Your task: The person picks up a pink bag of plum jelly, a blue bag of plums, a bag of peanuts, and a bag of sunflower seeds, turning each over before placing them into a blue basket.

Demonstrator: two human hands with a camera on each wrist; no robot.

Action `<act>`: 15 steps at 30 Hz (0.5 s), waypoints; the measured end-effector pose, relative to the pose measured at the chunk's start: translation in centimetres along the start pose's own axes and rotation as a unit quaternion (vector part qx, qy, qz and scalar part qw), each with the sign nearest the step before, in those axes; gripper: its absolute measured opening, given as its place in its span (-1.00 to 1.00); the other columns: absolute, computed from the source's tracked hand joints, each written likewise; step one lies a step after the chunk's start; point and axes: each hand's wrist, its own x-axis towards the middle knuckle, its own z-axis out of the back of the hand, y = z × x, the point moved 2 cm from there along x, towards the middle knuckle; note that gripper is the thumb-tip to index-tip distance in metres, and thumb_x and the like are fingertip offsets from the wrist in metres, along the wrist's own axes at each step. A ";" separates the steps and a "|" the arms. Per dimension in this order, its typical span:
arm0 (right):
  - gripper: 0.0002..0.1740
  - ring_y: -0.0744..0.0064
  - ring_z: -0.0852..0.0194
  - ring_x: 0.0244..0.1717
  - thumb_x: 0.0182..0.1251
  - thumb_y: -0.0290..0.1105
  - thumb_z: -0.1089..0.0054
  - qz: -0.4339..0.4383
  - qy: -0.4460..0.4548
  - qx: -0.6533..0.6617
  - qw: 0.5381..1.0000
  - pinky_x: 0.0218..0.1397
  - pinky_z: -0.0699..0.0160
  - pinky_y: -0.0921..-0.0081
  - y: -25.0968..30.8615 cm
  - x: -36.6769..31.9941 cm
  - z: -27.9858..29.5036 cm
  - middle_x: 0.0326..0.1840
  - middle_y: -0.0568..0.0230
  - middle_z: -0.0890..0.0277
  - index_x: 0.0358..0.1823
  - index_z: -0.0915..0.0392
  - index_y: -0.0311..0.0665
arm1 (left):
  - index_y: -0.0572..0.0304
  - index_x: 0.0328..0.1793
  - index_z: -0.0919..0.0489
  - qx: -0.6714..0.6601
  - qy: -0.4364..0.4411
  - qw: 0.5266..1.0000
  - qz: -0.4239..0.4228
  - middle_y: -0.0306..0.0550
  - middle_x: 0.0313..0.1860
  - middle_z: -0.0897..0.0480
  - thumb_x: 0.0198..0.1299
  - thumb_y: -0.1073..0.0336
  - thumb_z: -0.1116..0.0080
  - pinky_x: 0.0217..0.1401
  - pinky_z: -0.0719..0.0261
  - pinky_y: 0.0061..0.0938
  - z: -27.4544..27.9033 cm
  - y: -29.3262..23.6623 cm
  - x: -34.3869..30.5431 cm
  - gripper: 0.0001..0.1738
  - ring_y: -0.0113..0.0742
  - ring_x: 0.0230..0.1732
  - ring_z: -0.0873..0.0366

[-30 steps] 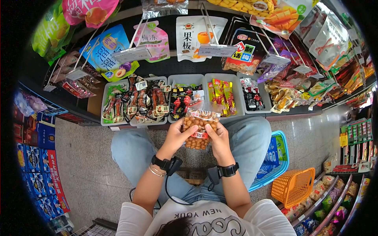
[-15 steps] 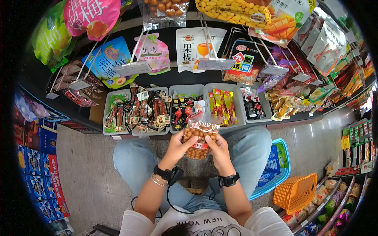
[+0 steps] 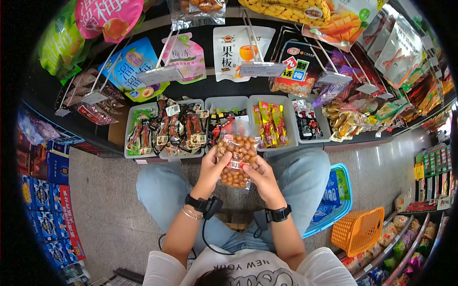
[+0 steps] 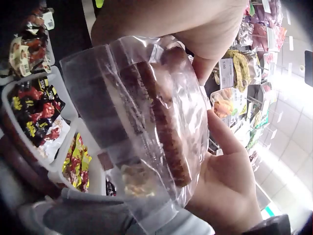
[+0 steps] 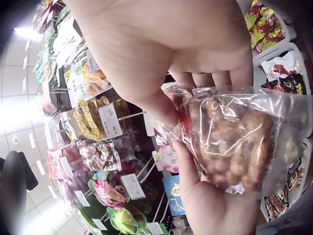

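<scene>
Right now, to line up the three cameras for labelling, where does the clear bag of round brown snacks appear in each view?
Head: the bag is near the middle, held by the left hand and right hand.
Left wrist: the bag is around the middle, seen at a slant.
Right wrist: the bag is right of middle.
Shared landmark: yellow packets, near centre, lower left and top right respectively.

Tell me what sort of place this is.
Most likely a snack aisle in a shop or small supermarket: packets hang from hooks behind price tags, trays of wrapped snacks line the low shelf, and a blue shopping basket stands on the floor.
</scene>
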 end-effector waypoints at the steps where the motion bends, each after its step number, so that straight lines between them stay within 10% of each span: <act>1: -0.50 0.46 -0.36 0.18 0.31 -0.55 -0.09 0.007 0.008 -0.004 1.000 0.22 -0.35 0.50 0.0 0.1 0.0 0.19 0.20 -0.40 0.27 -0.25 -0.38 | 0.31 0.05 -0.43 0.003 0.000 1.000 -0.008 -0.18 -0.09 -0.58 0.22 0.28 -0.20 -0.05 -0.49 -0.59 0.2 0.2 0.1 -0.65 -0.54 -0.14 -0.51; 15: -0.44 0.38 -0.37 0.21 0.26 -0.61 -0.11 0.183 -0.080 -0.234 0.951 0.19 -0.40 0.51 -2.2 -0.7 -2.8 0.28 0.09 -0.33 0.30 -0.23 -0.36 | 0.38 0.20 -0.43 0.130 0.027 0.990 -0.056 -0.22 -0.03 -0.57 0.19 0.33 -0.23 -0.03 -0.51 -0.55 1.0 0.9 0.4 -0.53 -0.47 -0.05 -0.51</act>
